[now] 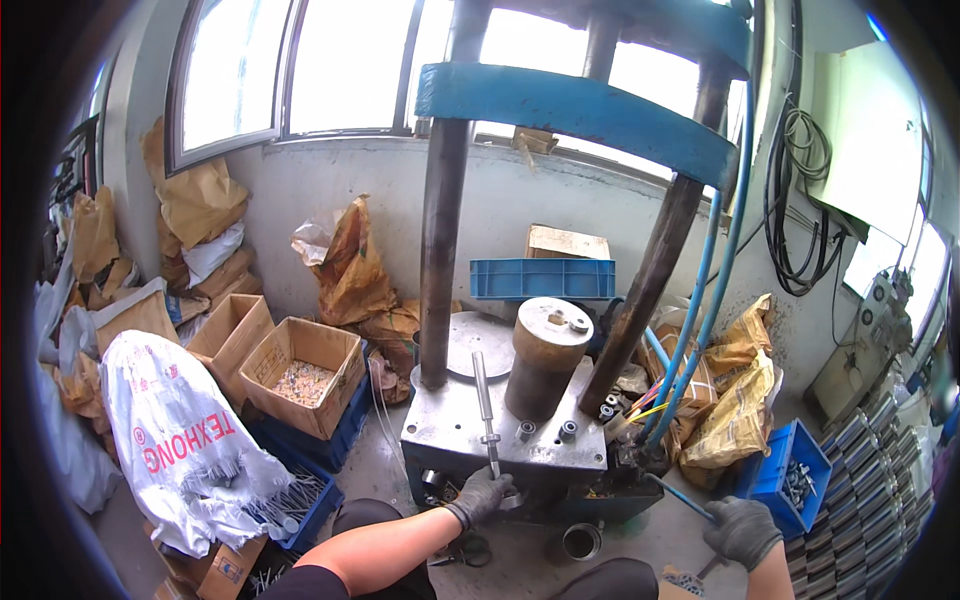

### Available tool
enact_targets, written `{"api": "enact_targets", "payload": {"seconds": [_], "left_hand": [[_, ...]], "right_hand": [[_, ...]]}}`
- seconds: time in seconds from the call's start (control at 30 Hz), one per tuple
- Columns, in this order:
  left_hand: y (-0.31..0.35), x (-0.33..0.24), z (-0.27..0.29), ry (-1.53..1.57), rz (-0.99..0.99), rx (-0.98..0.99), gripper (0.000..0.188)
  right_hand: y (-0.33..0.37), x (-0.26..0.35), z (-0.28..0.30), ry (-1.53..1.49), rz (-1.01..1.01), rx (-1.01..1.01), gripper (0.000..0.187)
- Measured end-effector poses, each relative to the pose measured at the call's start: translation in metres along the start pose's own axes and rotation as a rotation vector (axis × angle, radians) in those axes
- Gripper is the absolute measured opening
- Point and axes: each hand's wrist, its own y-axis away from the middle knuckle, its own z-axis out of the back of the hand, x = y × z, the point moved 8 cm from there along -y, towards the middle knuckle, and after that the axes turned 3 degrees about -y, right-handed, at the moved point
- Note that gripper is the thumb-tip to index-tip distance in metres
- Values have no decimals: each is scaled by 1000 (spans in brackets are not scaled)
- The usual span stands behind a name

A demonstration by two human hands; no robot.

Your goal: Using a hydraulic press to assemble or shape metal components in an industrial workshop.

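Note:
My left hand point(484, 498), in a dark glove, is closed around the lower end of a slim metal rod point(484, 395) with a collar partway along it. The rod tilts up over the front of the press's steel table point(440, 425). My right hand point(744, 532), gloved too, grips the end of a blue lever point(683, 497) that runs from the press's lower right side. On the table stands a thick steel cylinder point(540, 370) with a lighter top, to the right of the rod. Two small metal bushings point(527, 430) sit in front of it.
Dark press columns point(448, 250) and a blue crossbeam point(580, 125) rise ahead. Blue hoses point(712, 280) run down on the right. At left are a cardboard box point(305, 375) of small parts and a white sack point(185, 440). A blue bin point(790, 480) and stacked metal tubes point(865, 480) lie right.

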Motion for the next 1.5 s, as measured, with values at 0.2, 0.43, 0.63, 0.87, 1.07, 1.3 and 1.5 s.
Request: {"api": "enact_targets", "payload": {"seconds": [0.2, 0.43, 0.63, 0.87, 1.07, 1.3, 1.5], "left_hand": [[4, -41, 28, -37, -367, -186, 20], [27, -186, 44, 59, -730, -144, 18], [-30, -315, 54, 47, -837, -132, 22], [-115, -363, 52, -387, -748, -364, 9], [-148, -359, 43, -404, -687, -418, 17], [-135, -359, 38, -399, -721, -355, 21], [-134, -356, 32, -184, -701, -235, 37]], "right_hand": [[-2, 4, 3, -37, 17, -80, 22], [3, 13, 8, -50, -9, -26, 38], [1, 20, 23, -127, -2, -35, 55], [-1, 12, 10, -133, 19, -63, 50], [-4, 14, 4, -131, 14, 21, 45], [5, 26, -4, -167, 87, 89, 31], [53, 34, -46, -304, 89, -18, 17]]}}
